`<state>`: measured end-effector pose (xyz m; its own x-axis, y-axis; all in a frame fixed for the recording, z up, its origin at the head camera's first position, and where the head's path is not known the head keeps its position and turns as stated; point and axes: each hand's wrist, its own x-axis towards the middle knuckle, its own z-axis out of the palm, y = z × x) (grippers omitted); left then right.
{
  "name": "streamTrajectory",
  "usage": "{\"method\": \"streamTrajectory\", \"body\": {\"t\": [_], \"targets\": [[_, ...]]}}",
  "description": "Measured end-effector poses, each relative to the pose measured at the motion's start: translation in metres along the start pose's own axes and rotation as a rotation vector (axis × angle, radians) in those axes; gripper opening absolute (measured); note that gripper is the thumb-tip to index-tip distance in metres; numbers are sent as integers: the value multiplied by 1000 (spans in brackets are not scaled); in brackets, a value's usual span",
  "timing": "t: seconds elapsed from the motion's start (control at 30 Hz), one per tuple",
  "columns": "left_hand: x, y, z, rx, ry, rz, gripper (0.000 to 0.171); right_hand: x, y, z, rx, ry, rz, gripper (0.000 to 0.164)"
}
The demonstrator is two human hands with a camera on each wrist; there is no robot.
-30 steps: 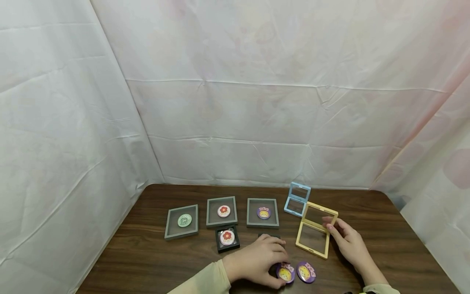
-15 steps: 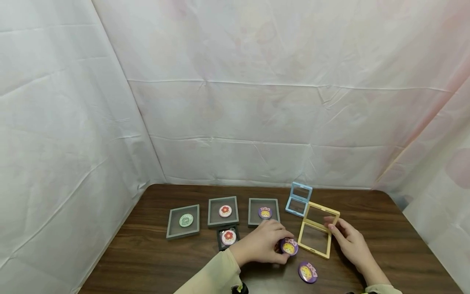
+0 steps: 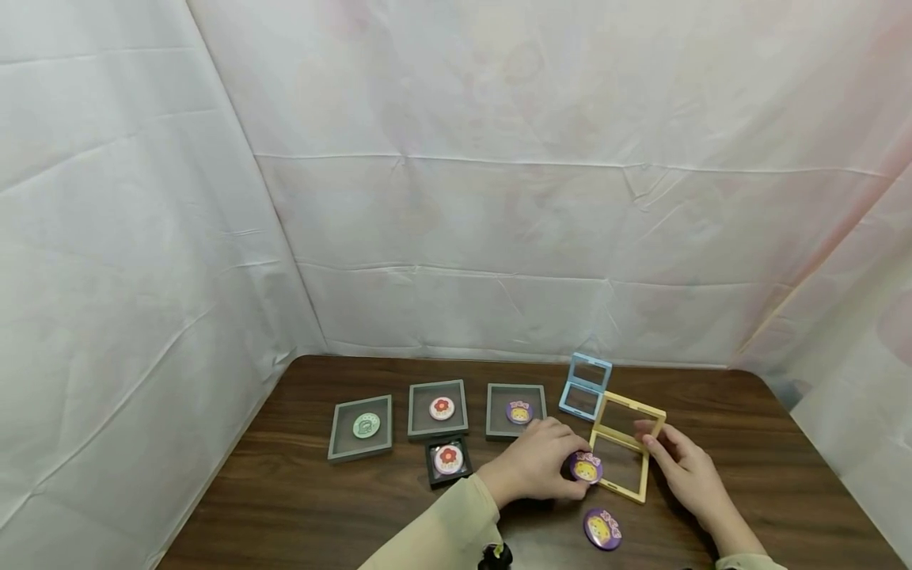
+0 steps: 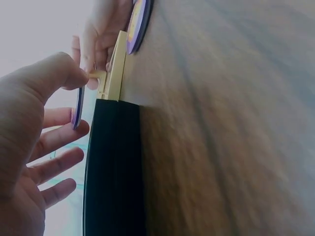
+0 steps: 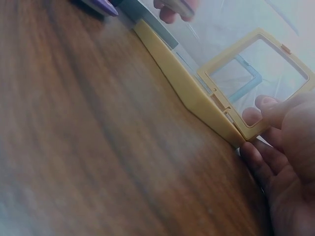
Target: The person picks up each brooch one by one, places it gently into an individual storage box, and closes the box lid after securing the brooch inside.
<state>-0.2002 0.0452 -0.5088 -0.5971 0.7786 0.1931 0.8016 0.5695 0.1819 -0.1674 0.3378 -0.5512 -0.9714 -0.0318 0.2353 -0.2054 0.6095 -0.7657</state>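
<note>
My left hand (image 3: 536, 465) pinches a round purple button badge (image 3: 586, 469) with a yellow cartoon face, thumb on one edge and fingers on the other. In the head view the badge overlaps the near-left edge of the open yellow display frame (image 3: 620, 491). At that frame's right side, my right hand (image 3: 689, 475) pinches the raised yellow lid (image 5: 229, 51) between thumb and fingers. A second purple badge (image 3: 602, 529) lies on the table just in front. Below my left hand stands a black case (image 4: 113, 167), hidden by the hand in the head view.
Three grey frames with badges sit at the back: one green badge (image 3: 366, 425), one red-flower badge (image 3: 442, 408), one purple badge (image 3: 518, 412). A small black frame (image 3: 466, 455) holds another flower badge. Behind the yellow frame stands an open blue frame (image 3: 586, 385). White curtains (image 3: 456, 214) surround the table.
My left hand has lifted one purple badge from beside the other and carried it away from me and rightward to the yellow frame. My right hand keeps its place on the lid.
</note>
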Motion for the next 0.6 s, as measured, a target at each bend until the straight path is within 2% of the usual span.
{"method": "streamTrajectory", "body": {"t": [0.3, 0.6], "targets": [[13, 3, 5, 2, -3, -75, 48, 4, 0, 2, 24, -7, -9, 35], [31, 15, 12, 45, 6, -48, 47, 2, 2, 0, 14, -14, 0, 36]]}}
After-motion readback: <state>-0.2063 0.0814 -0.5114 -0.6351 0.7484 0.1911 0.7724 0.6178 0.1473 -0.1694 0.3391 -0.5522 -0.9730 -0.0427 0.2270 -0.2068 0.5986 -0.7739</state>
